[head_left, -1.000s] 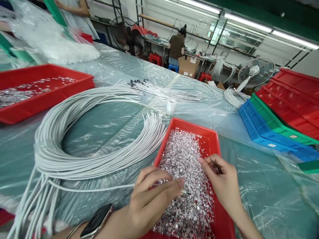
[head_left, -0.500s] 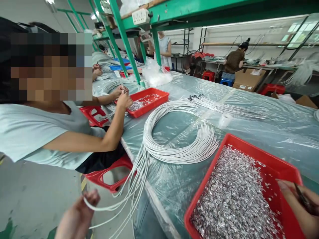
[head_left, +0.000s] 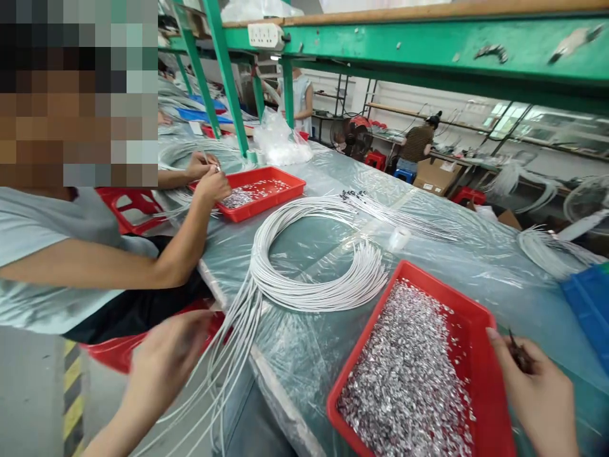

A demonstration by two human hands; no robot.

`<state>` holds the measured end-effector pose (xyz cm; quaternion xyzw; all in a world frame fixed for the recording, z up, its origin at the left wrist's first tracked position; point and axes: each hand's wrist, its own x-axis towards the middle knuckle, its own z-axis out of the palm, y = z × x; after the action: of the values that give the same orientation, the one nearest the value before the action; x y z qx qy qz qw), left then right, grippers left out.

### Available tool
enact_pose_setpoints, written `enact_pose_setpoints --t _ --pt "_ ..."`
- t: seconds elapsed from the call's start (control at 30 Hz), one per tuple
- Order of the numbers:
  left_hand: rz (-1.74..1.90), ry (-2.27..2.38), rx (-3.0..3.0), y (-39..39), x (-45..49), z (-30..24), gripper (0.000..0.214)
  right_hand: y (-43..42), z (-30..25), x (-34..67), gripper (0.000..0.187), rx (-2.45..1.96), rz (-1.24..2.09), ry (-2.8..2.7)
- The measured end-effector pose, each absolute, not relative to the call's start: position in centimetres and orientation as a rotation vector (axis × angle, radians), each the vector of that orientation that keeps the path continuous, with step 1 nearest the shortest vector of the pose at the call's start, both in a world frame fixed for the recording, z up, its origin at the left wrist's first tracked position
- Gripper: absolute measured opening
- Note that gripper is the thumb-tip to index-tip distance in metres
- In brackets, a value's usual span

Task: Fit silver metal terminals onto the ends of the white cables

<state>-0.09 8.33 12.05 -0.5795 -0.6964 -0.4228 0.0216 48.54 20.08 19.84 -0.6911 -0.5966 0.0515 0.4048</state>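
A coiled bundle of white cables [head_left: 304,298] lies on the table, its loose ends hanging over the near edge. My left hand [head_left: 166,355] is beside these hanging ends, smeared by motion; whether it holds one is not clear. To the right, a red tray [head_left: 480,343] contains a heap of tiny shiny metal pieces [head_left: 404,381]. My right hand [head_left: 542,387] is at the tray's right rim, fingers curled round a small dark pointed tool [head_left: 521,355], mostly hidden by the hand.
A co-worker [head_left: 95,266] sits at the left, hands over another red tray [head_left: 266,197]. Behind the coil are more straight cables [head_left: 404,219] and a white roll [head_left: 398,239]. A green shelf frame [head_left: 380,44] spans above; a blue bin [head_left: 590,304] stands right.
My left hand has moved up and right, away from where it held a white cable end. The view has turned right, and my right hand now shows more fully beside the tray.
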Motion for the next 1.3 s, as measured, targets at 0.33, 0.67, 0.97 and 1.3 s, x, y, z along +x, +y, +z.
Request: enact_pose_setpoints --t 0.33,0.67,0.97,1.3 --pt "-0.698 -1.68 -2.674 21.1 13.7 12.2 0.011 18.7 21.4 48.7 0.031 -1.587 0.244 -1.622" --pt "-0.894 -1.828 -2.96 21.6 13.7 16.1 0.022 18.3 22.1 47.8 0.027 -1.495 0.334 -1.698" --pt "-1.367 -1.624 -3.1 23.0 24.4 21.0 0.035 16.5 22.3 44.3 0.017 -1.436 0.456 -1.816" --pt "-1.555 -1.499 -3.247 20.7 25.8 18.0 0.029 16.0 21.9 42.7 0.015 -1.458 0.632 -1.771"
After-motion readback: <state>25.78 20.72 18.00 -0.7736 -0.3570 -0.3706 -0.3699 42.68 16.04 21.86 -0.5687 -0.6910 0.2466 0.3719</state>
